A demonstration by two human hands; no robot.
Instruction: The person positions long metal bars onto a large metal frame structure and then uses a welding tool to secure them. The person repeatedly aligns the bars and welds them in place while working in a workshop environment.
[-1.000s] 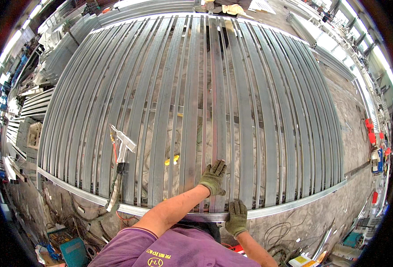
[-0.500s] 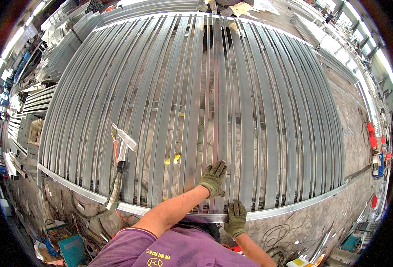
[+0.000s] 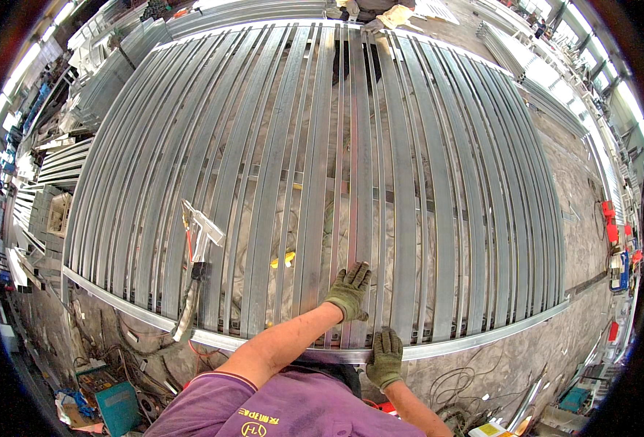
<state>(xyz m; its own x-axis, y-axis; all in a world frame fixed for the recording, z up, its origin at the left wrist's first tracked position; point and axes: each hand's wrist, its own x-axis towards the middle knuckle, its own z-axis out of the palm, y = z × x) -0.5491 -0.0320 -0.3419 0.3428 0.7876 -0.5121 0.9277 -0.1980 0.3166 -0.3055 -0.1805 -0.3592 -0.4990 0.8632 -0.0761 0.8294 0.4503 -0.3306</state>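
My left hand (image 3: 349,293), in an olive-green work glove, rests on a long grey metal bar (image 3: 363,218) close to the near end, its fingers stretched out and apart. Lower and to its right, my right hand (image 3: 386,358), gloved alike, lies over the near frame rail (image 3: 256,346), fingers extended toward the bars; its underside is hidden. Many parallel metal bars run from this rail to the far rail (image 3: 264,25), with narrow gaps between most. A reddish strip shows along the bars by my left hand.
A welding torch (image 3: 204,227) with its cable lies across the bars at left. A yellow object (image 3: 283,261) shows beneath the bars. At the far rail stands another person (image 3: 377,9) in gloves. Stacked metal profiles (image 3: 103,87) lie far left; a coiled cable (image 3: 457,382) lies near right.
Both my hands stay almost exactly where they were. At the far rail, the other person's gloved hands have shifted slightly, nearer to the bar ends.
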